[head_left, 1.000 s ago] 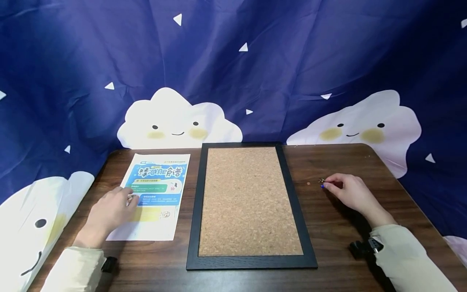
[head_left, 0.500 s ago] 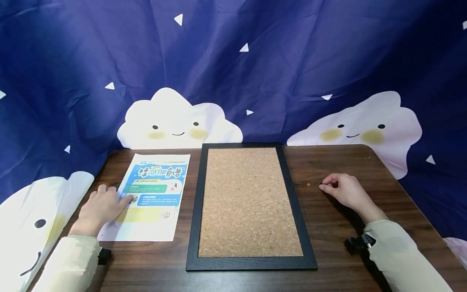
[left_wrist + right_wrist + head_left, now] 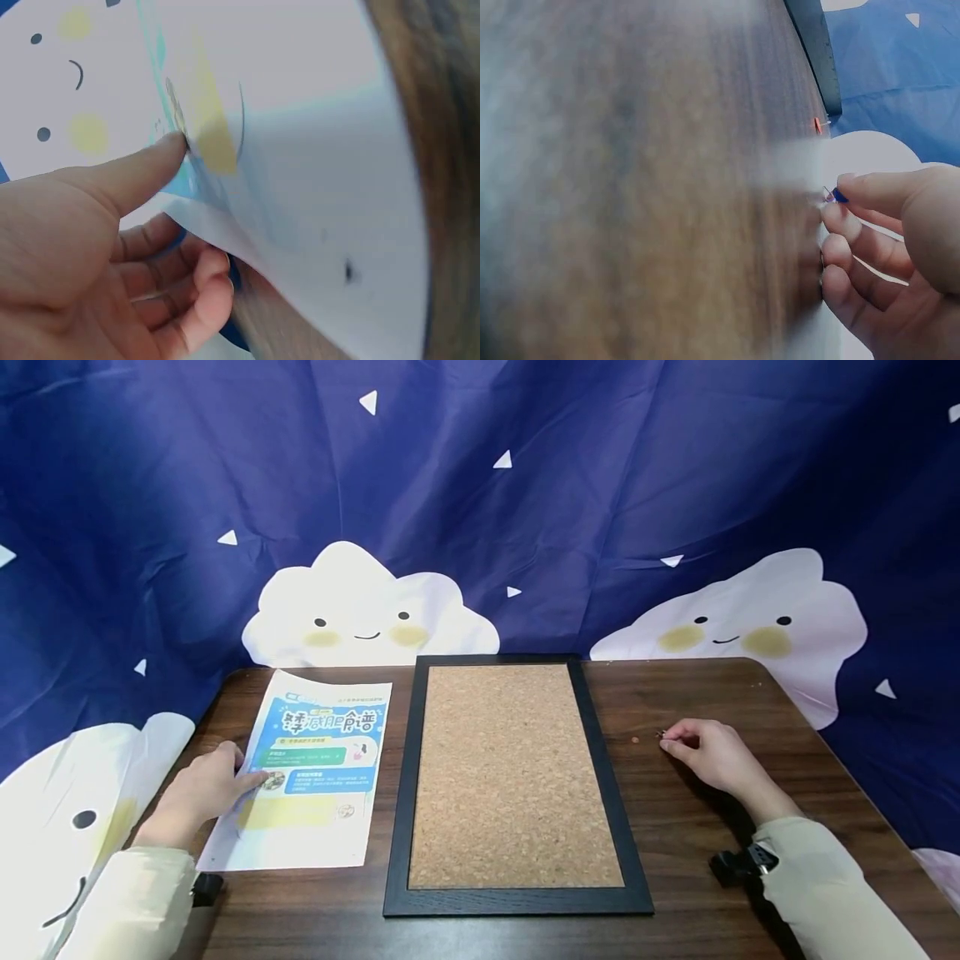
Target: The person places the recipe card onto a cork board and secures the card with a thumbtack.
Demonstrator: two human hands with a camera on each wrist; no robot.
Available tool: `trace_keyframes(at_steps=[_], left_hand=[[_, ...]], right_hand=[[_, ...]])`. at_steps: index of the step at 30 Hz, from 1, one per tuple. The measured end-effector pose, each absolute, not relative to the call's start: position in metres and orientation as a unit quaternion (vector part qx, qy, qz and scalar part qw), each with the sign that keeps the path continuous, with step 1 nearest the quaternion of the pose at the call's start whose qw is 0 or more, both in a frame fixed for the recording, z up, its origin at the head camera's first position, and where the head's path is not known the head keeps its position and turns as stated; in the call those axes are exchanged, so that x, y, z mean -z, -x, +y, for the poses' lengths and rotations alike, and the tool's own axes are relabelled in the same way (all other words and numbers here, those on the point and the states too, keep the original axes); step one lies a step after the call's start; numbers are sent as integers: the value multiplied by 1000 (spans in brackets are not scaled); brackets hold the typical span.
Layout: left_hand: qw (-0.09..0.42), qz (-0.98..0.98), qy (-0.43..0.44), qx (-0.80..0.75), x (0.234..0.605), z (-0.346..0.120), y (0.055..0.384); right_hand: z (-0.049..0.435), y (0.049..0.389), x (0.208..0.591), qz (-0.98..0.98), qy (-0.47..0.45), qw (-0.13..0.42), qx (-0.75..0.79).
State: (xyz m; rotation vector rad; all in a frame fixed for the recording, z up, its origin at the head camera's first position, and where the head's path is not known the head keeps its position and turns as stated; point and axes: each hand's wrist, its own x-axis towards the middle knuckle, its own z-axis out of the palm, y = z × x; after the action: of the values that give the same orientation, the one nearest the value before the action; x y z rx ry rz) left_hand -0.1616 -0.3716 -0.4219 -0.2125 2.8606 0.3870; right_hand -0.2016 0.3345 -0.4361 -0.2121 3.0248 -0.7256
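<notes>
Closest in, two pale cream fabric sleeves lie to either side of the black-framed rectangular corkboard, whose grainy tan cork sits inside a flat, dark border. Left of the board, the left hand pinches the left edge of a thin white printed paper sheet, thumb on top and fingers loosely bent beneath. The sheet's long axis runs near to far, roughly along the board's, its big heading at the far end; blue, green and yellow panels colour it, and its left side bows up off the dark brown wood-grained surface. Right of the board, the right hand is closed to a fingertip pinch on a tiny blue piece (too small to tell which way it points). Between that hand and the board lies a tiny orange piece. Beyond the board hangs creased navy fabric with smiling white clouds.
</notes>
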Motion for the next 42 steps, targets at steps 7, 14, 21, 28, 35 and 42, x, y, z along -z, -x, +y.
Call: trace_keyframes(at_steps=[7, 14, 21, 28, 35, 42], left_hand=[[78, 984, 42, -154, 423, -381, 156], [24, 979, 33, -200, 425, -389, 147], [22, 956, 48, -289, 420, -388, 137], [25, 938, 70, -339, 418, -394, 132], [24, 911, 86, -403, 411, -401, 131], [40, 856, 95, -507, 405, -405, 128]], right_hand=[[338, 194, 434, 965, 51, 35, 253], [339, 188, 433, 954, 63, 37, 292], [337, 181, 432, 953, 77, 16, 294], [334, 175, 428, 949, 94, -6, 301], [331, 170, 425, 947, 101, -20, 304], [328, 169, 425, 944, 106, -35, 311]])
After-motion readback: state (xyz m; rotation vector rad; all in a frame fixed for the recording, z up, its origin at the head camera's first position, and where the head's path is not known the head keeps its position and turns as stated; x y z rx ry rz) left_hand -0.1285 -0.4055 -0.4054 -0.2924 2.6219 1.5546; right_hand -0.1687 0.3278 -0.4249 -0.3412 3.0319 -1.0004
